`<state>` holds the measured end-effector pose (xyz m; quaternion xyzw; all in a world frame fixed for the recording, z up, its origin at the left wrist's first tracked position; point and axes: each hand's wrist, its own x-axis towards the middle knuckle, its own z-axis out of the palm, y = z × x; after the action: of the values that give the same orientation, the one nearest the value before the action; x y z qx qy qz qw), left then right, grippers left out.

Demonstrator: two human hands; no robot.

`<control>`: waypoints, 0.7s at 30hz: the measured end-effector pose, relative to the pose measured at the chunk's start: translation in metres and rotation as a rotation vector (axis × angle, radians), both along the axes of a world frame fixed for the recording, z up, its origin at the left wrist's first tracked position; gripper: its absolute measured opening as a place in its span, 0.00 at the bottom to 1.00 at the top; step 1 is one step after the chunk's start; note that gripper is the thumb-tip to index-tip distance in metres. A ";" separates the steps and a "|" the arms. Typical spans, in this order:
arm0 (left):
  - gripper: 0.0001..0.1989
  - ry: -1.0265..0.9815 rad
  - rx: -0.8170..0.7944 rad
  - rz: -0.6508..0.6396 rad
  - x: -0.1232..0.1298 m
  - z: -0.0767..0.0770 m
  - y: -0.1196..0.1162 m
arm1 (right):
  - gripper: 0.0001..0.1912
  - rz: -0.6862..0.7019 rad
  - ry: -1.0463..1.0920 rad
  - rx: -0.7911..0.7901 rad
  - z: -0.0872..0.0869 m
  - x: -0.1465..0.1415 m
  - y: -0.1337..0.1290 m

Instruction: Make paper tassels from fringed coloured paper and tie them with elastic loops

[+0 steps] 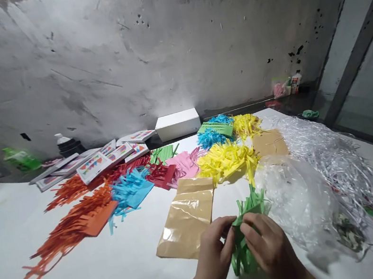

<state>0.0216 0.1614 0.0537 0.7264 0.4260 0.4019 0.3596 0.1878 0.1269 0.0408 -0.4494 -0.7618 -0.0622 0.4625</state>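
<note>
Left grip (pixel 218 243) on fringe (pixel 242 255), near packet (pixel 187 216)

fringed paper (pixel 241 252): green, orange, yellow | packet (pixel 187 217): tan | cartons (pixel 94 168): white, multicoloured triangles

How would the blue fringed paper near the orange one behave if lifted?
The blue fringed paper would probably flop, since its thin strips splay loosely. Strips might snag, as they lie tangled against the dark red fringed paper.

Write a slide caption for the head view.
Both hands hold green fringed paper over a white table, before orange, blue, pink and yellow fringes.
</note>
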 end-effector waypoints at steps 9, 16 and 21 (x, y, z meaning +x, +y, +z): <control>0.16 -0.211 -0.188 -0.031 0.007 -0.002 -0.005 | 0.09 -0.108 0.302 -0.132 -0.003 -0.015 -0.003; 0.16 -0.211 -0.193 -0.080 0.011 -0.005 -0.007 | 0.10 0.006 0.618 -0.370 -0.002 -0.010 0.000; 0.16 -0.069 -0.112 -0.054 0.006 -0.001 -0.002 | 0.13 0.127 0.677 -0.533 0.005 0.000 0.004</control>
<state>0.0281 0.1590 0.0528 0.7020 0.4154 0.3925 0.4248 0.1882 0.1311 0.0456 -0.5003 -0.5830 0.3161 0.5568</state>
